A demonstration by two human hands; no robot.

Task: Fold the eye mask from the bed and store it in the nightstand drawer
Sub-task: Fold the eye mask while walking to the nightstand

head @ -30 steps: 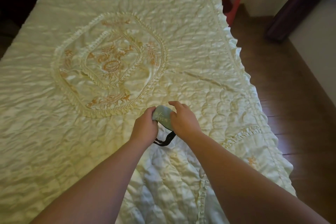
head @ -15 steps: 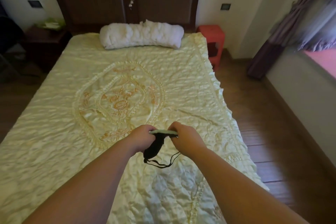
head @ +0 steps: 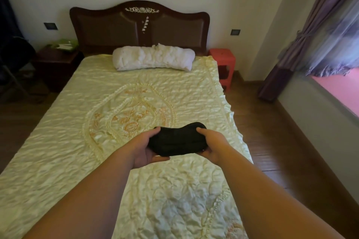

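Here I have the eye mask point(head: 175, 140) lifted off the bed point(head: 81, 141), stretched flat between both hands above the quilt, nearer its right edge than its left. My left hand point(head: 144, 149) pinches one end, thumb on top and fingers underneath, and my right hand point(head: 212, 146) clamps the other end the same way; holding it by the ends keeps it spread so I can, I judge, bring the halves together cleanly. The dark nightstand point(head: 56, 64) stands by the bed's far left corner, well apart, no drawer visibly open.
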